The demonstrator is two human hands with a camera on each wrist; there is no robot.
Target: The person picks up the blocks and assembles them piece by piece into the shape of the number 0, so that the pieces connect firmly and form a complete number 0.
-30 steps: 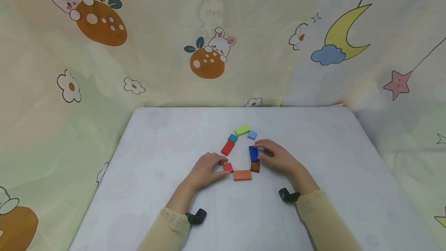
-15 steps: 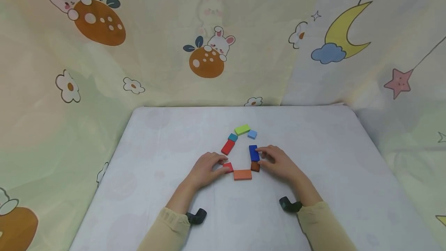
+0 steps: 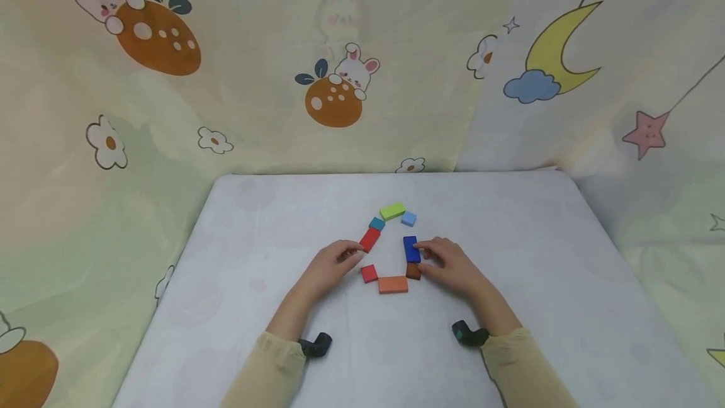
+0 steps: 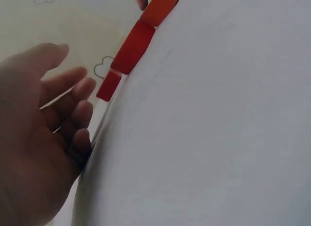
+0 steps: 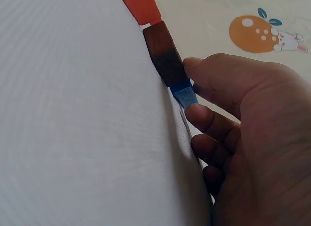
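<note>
Forming a broken ring of eight on the white bench (image 3: 272, 219) are a long red block (image 3: 370, 240), a small red block (image 3: 369, 273), an orange block (image 3: 393, 284), a brown block (image 3: 412, 271), a dark blue block (image 3: 410, 250), a light blue block (image 3: 408, 218), a green block (image 3: 392, 211) and a teal block (image 3: 376, 223). Two gaps are opening: one is parting the two reds, the other is separating dark blue from light blue. All eight are lying well inside the side edges, with wide room stretching left and right and a narrower strip running behind the green block. The left hand (image 3: 327, 267) is bending loosely, thumb apart, fingertips reaching the long red block's near end; whether they are touching, I cannot tell. The right hand (image 3: 455, 266) is curving, thumb and fingers parted, one fingertip touching the dark blue block, the thumb lying beside the brown block.
</note>
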